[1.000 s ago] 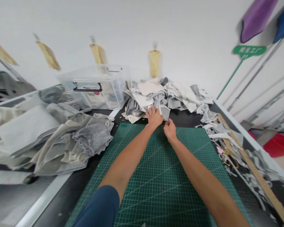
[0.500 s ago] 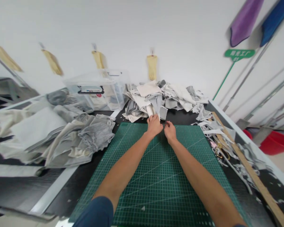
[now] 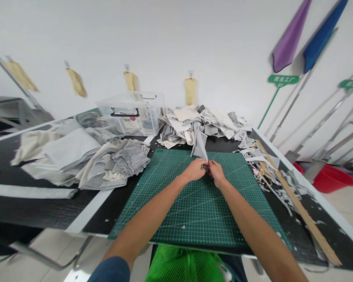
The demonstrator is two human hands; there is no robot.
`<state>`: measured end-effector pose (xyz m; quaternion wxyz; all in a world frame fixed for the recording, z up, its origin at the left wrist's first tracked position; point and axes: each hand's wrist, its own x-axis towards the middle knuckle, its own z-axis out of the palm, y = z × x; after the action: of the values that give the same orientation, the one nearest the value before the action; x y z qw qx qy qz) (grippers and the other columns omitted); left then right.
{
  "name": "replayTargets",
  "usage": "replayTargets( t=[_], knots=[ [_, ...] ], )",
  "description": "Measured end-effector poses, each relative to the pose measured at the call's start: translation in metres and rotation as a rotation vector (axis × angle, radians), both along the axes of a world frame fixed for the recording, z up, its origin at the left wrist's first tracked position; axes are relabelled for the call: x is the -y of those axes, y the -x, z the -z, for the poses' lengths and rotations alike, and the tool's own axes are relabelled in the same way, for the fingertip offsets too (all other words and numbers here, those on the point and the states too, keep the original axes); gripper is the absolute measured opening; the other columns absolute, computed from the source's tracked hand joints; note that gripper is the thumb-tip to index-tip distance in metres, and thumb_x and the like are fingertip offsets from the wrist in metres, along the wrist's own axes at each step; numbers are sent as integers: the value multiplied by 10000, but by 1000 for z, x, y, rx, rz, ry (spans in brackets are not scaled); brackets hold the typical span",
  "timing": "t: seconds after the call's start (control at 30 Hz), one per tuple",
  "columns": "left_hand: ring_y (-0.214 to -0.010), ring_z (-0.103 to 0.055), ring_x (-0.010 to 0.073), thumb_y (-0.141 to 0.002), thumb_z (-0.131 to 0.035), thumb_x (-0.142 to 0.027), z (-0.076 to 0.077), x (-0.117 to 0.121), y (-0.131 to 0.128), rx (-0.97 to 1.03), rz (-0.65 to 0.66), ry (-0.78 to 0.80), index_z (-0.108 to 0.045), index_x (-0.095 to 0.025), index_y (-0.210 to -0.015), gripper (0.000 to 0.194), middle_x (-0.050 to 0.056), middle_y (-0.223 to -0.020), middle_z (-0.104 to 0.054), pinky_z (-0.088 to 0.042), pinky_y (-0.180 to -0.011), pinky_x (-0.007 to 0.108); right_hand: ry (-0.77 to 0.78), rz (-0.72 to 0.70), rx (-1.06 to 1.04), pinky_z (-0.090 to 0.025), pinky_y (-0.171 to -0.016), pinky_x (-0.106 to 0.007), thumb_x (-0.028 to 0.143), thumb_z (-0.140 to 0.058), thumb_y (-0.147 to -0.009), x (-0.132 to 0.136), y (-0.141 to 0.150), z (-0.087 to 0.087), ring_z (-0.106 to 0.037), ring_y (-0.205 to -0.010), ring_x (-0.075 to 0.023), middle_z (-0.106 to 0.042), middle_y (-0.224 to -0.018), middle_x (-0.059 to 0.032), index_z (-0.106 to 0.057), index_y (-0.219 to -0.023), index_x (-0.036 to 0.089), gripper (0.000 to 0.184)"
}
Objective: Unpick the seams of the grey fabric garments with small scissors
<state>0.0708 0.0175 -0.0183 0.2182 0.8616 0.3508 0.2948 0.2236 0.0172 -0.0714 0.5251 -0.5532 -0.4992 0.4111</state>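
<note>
Pinched in my left hand (image 3: 195, 170) is the tip of a grey piece of fabric (image 3: 199, 143), which stretches back to the heap of cut fabric (image 3: 179, 119) behind the mat. My right hand (image 3: 216, 172) is closed close beside it, nearly touching. A small dark object (image 3: 205, 167) shows between the two hands, too small to name; it seems to be in my right fingers. Both hands are over the far half of the green cutting mat (image 3: 191, 211).
Another fabric pile (image 3: 76, 149) covers the table's left side, near a clear plastic box (image 3: 126, 113). Along the right lie a wooden strip (image 3: 297, 199), scissors (image 3: 264, 178) and fabric scraps (image 3: 253, 150). A red bucket (image 3: 331, 178) stands on the floor beyond.
Both hands have come nearer to me and closed together. The grey fabric piece has been drawn out from the heap onto the mat's far edge. The view has shifted lower.
</note>
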Motion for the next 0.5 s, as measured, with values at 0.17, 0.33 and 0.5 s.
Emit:
replayTargets(
  t=[0.17, 0.33, 0.5],
  knots=[
    [-996, -690, 239, -740, -515, -43, 9, 33, -2, 153, 207, 98, -790, -191, -899, 350, 72, -1020, -781, -531, -989, 367, 81, 21, -109, -403, -491, -260, 600, -581, -795, 25, -5, -1, -501, -537, -145, -565, -612, 22, -553, -737, 231, 374],
    [-863, -717, 204, -732, -490, -11, 21, 41, 2, 156, 246, 212, -811, -201, -897, 408, 40, -921, -801, -559, -885, 334, 86, -27, -82, -386, -511, -253, 525, -710, -724, 40, -12, -5, -497, -577, -140, -594, -638, 11, -608, -733, 203, 338],
    [-911, -728, 189, -830, -505, -95, 29, 12, 27, 346, -286, 214, -751, -187, -1052, 344, 59, -975, -793, -554, -876, 324, 130, -112, -74, -381, -503, -246, 406, -738, -696, 47, -16, -11, -509, -571, -139, -619, -651, -3, -658, -796, 184, 257]
  ],
)
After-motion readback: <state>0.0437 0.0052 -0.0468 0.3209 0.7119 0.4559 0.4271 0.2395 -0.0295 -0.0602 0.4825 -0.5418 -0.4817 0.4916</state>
